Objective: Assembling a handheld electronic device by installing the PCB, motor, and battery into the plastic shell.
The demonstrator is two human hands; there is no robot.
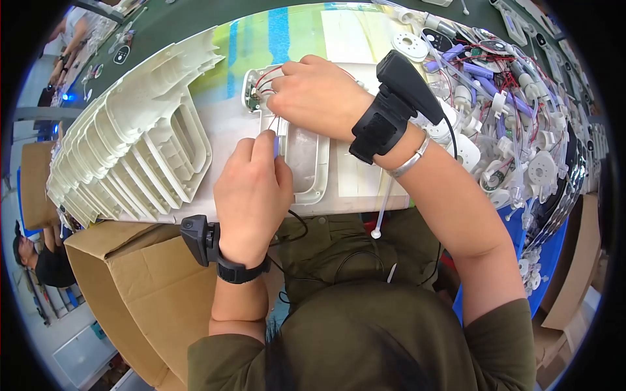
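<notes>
A white plastic housing (319, 171) lies on the table before me, with an oblong frame toward my body. At its far left end sit a small green circuit board (252, 99) and thin red wires (266, 79). My left hand (251, 189) is closed at the housing's left side, a purple battery (276, 146) showing between its thumb and fingers. Over the housing's far part is my right hand (319, 94), palm down, fingers curled together by the wires. Whatever its fingertips pinch is hidden beneath them.
Stacked white ribbed shells (140, 140) stand at the left. A large heap of pumps, tubes, batteries and wires (502, 111) covers the right side. An open cardboard box (156, 280) is below left, a blue bin (551, 274) below right. Another person (45, 257) is at far left.
</notes>
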